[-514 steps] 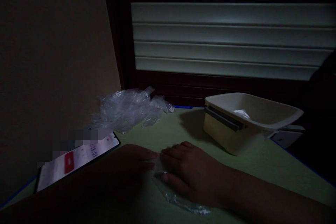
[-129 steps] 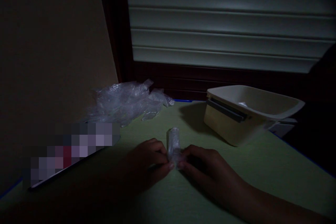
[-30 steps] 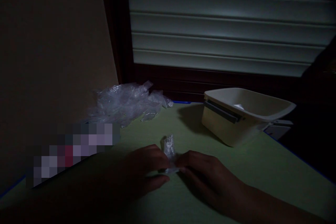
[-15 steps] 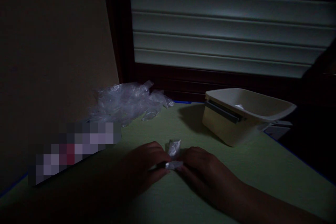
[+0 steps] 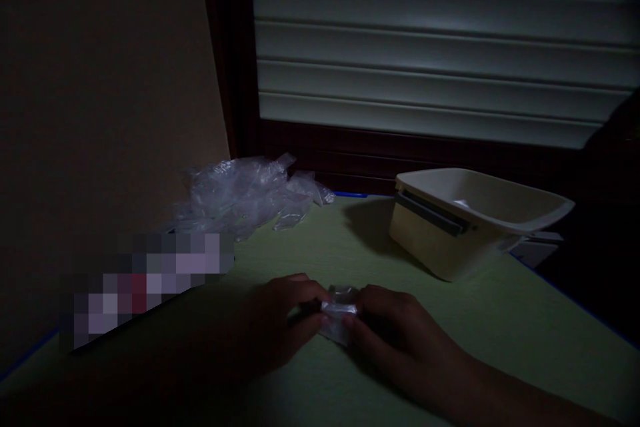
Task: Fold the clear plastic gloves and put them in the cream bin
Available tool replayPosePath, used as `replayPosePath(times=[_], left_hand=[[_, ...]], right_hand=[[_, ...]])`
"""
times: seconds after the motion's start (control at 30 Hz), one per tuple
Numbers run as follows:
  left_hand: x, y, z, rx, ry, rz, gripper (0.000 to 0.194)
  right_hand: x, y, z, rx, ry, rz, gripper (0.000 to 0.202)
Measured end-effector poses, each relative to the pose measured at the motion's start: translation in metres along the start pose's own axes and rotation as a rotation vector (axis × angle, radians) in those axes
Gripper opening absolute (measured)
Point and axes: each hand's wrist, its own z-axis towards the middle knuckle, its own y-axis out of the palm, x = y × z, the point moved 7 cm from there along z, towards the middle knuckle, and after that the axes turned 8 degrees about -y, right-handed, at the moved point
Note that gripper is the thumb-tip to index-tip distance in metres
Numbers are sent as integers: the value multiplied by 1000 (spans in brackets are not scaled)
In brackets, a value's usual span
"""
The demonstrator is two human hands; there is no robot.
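Between my two hands is a small clear plastic bag [image 5: 339, 328], folded or bunched, with a shiny upper edge. My left hand [image 5: 295, 313] pinches its left side between thumb and fingers. A dark, thin shape shows within that grip, too dim to make out. On the right side, my right hand [image 5: 387, 320] grips the same bag with thumb and fingers closed. Both hands are low over the green table [image 5: 280, 393]. What the bag contains, if anything, cannot be told in the dim light.
A pile of clear plastic bags [image 5: 245, 193] lies at the back left. A cream bin [image 5: 425, 233] with a dark handle stands at the back right, something small and pale inside. A blurred-out flat item [image 5: 165, 287] lies at the left. Behind is a slatted panel [image 5: 425, 60].
The bag's part that stuck up beyond my fingers is now lower, and a flap shows below them, towards me. Both hands still hold it. The view has shifted slightly.
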Motion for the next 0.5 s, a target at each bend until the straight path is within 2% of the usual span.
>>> replayPosePath(times=[0.17,0.27,0.4,0.5], left_hand=[[-4,-1,-1,39,-44,-35,21],[-7,-2,-1,81,-62,-35,31],[-6,1,-2,116,41,10,35],[-4,-3,-2,189,98,65,25]], right_hand=[[7,-3,-1,46,48,56,10],[5,-6,-1,79,-5,50,11],[-2,-5,0,40,-119,-1,10],[-1,-1,0,-7,-107,-32,10]])
